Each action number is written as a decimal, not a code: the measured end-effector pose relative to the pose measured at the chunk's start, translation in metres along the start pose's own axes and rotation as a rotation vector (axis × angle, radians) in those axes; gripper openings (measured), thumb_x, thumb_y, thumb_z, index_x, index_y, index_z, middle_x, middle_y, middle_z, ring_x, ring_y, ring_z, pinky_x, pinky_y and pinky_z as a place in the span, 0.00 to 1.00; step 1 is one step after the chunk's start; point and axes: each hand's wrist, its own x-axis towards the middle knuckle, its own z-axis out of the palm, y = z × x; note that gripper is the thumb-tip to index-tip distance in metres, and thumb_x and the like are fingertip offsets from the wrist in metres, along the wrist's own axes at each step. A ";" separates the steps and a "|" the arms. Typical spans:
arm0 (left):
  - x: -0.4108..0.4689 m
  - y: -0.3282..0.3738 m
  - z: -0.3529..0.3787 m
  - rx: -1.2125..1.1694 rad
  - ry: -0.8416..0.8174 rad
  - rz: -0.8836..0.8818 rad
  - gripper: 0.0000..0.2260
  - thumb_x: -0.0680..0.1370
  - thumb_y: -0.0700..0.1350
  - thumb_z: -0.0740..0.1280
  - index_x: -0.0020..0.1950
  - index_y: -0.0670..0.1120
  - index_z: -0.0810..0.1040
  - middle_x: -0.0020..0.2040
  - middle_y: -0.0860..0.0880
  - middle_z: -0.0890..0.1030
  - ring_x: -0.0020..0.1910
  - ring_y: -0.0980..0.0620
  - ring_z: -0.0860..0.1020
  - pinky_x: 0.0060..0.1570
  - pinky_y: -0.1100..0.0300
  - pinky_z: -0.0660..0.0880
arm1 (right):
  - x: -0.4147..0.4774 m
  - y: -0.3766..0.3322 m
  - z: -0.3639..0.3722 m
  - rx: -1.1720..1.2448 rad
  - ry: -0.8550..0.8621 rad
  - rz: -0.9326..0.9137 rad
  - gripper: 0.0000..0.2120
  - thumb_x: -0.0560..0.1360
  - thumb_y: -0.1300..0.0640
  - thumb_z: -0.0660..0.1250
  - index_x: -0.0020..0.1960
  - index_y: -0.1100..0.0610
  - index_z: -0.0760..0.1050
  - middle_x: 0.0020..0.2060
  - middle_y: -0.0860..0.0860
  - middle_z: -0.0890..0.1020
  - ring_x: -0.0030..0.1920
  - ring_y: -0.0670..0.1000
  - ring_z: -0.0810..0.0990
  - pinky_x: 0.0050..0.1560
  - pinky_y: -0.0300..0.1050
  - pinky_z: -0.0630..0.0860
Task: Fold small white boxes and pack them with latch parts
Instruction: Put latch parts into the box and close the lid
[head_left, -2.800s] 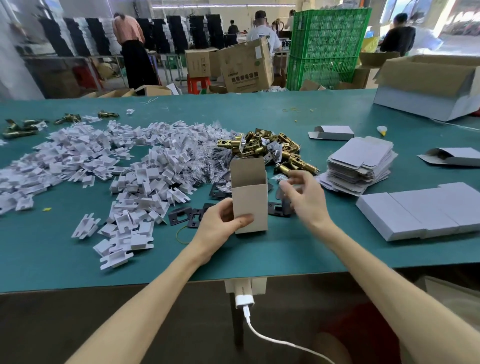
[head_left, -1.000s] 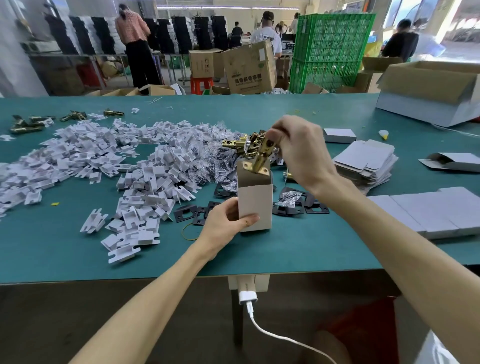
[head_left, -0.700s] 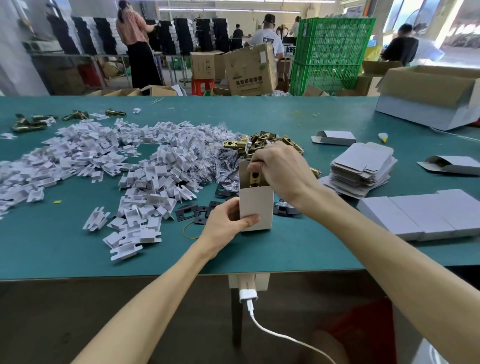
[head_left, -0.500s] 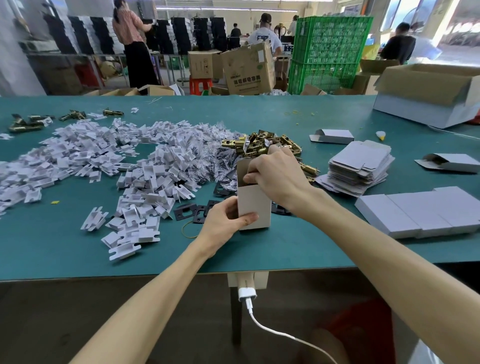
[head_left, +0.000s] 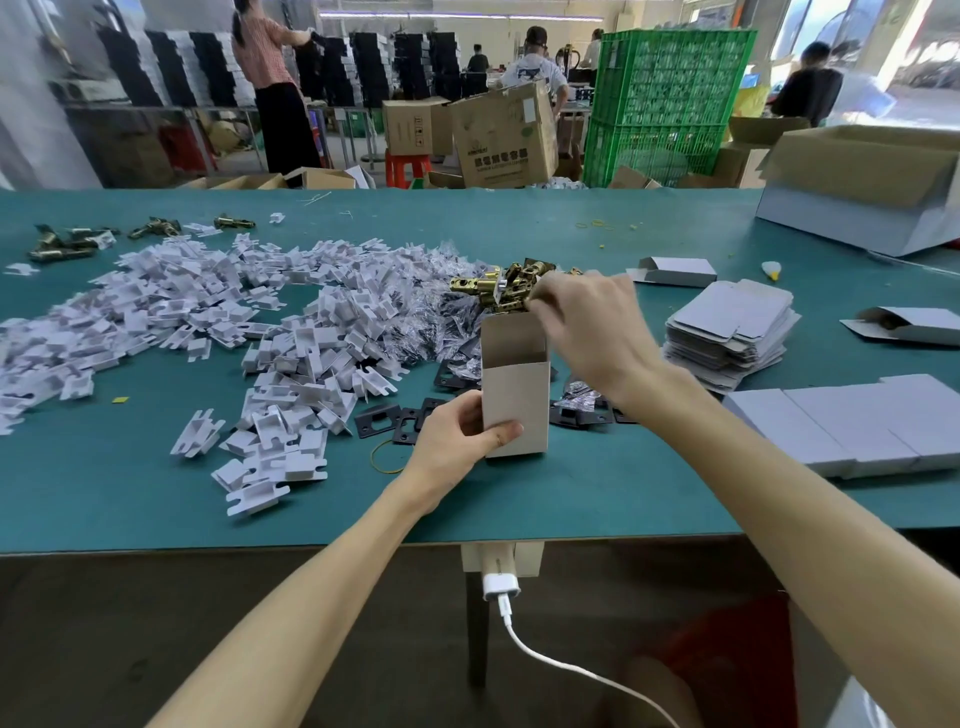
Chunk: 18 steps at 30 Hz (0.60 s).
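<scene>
The left hand (head_left: 457, 441) grips the box (head_left: 519, 405) upright on the table (head_left: 597, 493), open mouth up; the right hand (head_left: 597, 332) curls by the latches (head_left: 498, 291), grip unclear

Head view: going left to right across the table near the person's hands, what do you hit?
white insert pile → left hand → open box → right hand → stack of flat box blanks → row of closed white boxes

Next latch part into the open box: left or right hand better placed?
Right, probably. The right hand hovers over the box and its open top, beside the brass latch pile. The left hand grips the box low down, holding it upright; letting go might tip it.
</scene>
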 end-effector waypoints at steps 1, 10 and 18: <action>0.000 0.000 0.000 -0.007 0.006 -0.003 0.15 0.76 0.43 0.78 0.62 0.49 0.82 0.56 0.54 0.87 0.56 0.57 0.85 0.53 0.66 0.79 | 0.000 0.010 -0.001 0.078 0.026 0.059 0.08 0.83 0.57 0.63 0.53 0.58 0.80 0.47 0.54 0.85 0.50 0.58 0.80 0.60 0.56 0.72; 0.002 0.000 0.000 -0.019 0.071 -0.038 0.16 0.78 0.48 0.75 0.65 0.45 0.81 0.59 0.51 0.86 0.57 0.56 0.84 0.56 0.61 0.81 | -0.033 0.072 0.060 -0.003 -0.474 0.313 0.29 0.79 0.47 0.71 0.74 0.60 0.69 0.70 0.61 0.74 0.70 0.62 0.71 0.69 0.57 0.70; 0.002 0.000 0.000 -0.042 0.059 -0.048 0.17 0.77 0.46 0.77 0.64 0.45 0.81 0.58 0.50 0.86 0.57 0.53 0.85 0.58 0.58 0.81 | -0.042 0.082 0.078 -0.111 -0.356 0.219 0.13 0.83 0.50 0.64 0.59 0.57 0.82 0.53 0.58 0.85 0.56 0.63 0.80 0.50 0.53 0.75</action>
